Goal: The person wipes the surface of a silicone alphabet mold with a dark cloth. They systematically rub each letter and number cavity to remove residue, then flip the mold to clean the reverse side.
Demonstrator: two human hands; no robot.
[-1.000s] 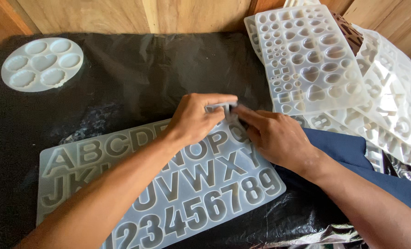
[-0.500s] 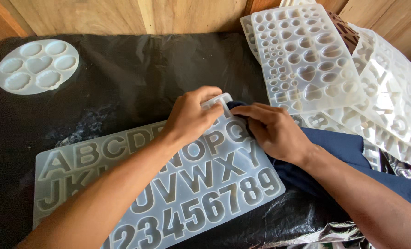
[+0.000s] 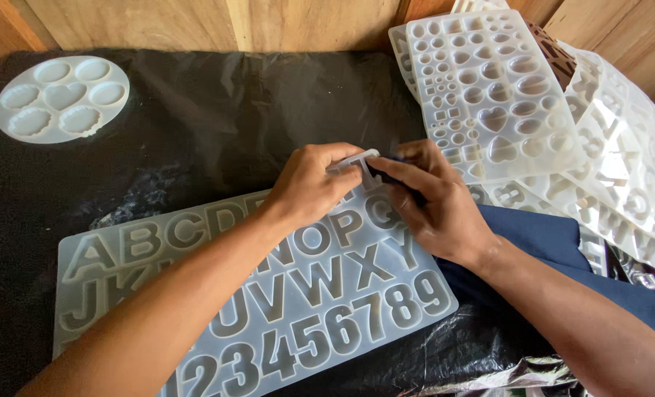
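**Both hands pinch the top corner of a letter mould**

We see our left hand and right hand meeting at the upper right corner of a translucent white letter-and-number mould. Each grip is clamped on that raised corner, fingers pressed together around its edge. The mould lies flat on a surface covered in black plastic sheet, slanting up toward the right. Something dark shows between our right fingers; we cannot tell what. A round white mould with flower and heart cavities sits at far left, well apart. A pile of white shape moulds lies to the right, beside a dark blue cloth.
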